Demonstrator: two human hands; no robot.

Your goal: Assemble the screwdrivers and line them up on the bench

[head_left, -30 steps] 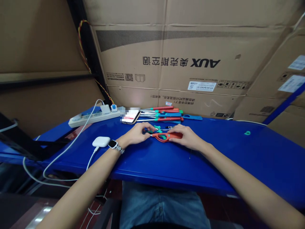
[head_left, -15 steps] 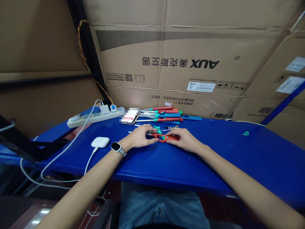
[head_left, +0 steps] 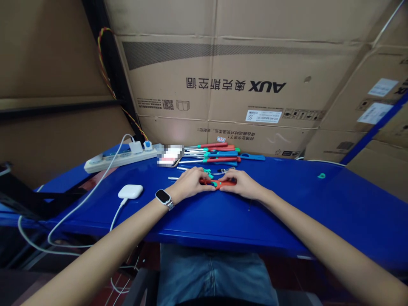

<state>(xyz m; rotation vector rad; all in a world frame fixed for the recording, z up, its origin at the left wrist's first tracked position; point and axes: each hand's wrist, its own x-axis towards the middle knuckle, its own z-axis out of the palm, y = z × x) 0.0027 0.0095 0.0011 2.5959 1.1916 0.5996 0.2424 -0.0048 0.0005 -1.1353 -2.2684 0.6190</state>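
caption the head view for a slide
Left hand and right hand hold an orange tool at a blue table.

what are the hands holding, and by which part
A red utility lighter: left hand at its trigger-loop end, right hand on its rear handle.
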